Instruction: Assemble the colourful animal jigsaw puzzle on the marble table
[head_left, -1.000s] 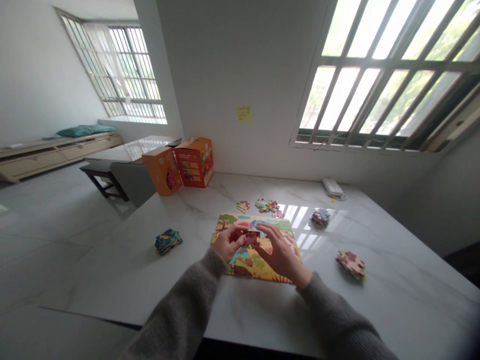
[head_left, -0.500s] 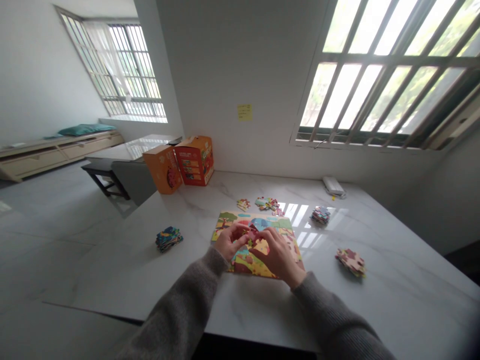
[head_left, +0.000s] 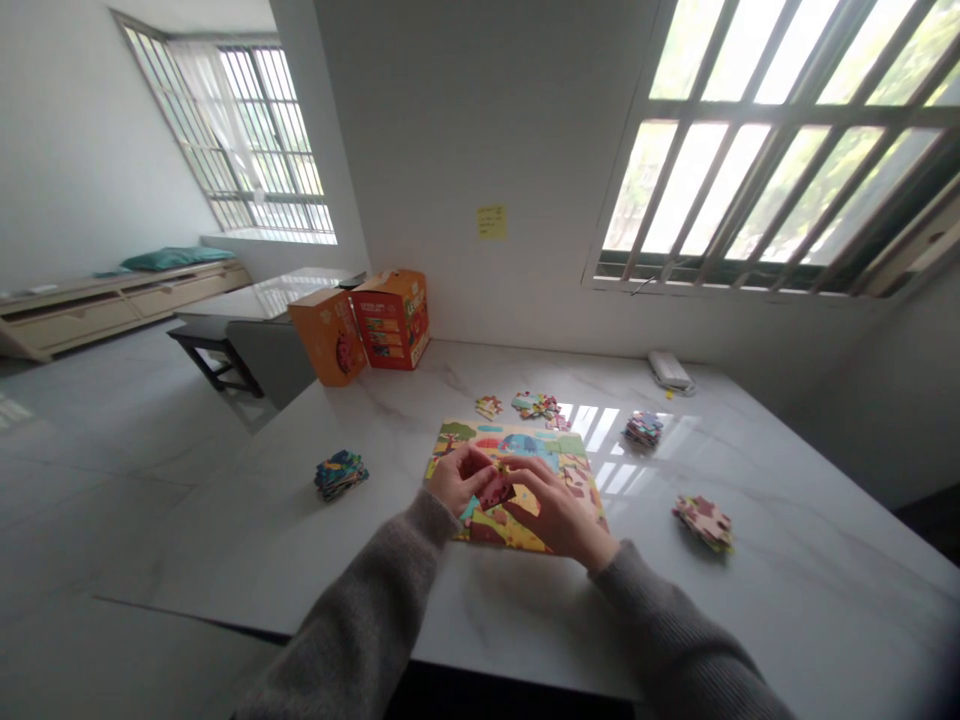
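Observation:
A colourful puzzle board [head_left: 517, 445] lies flat on the white marbled table, partly covered by my hands. Above its middle, my left hand [head_left: 461, 480] pinches a dark red puzzle piece [head_left: 496, 489] between thumb and fingers. My right hand [head_left: 551, 505] is at the right side of the same piece, its fingers curved around and touching the piece's edge. Just beyond the board are a small group of pieces [head_left: 488, 406] and a larger heap [head_left: 536, 404].
Puzzle stacks stand at left [head_left: 341, 474], back right [head_left: 643, 429] and right [head_left: 703, 523]. Two orange boxes [head_left: 328, 337] [head_left: 391, 322] stand at the back left. A white device [head_left: 670, 372] lies by the wall, below the barred window.
The red piece has turned between my fingers and now shows a broader face, slightly lower and nearer. My hands have shifted only a little.

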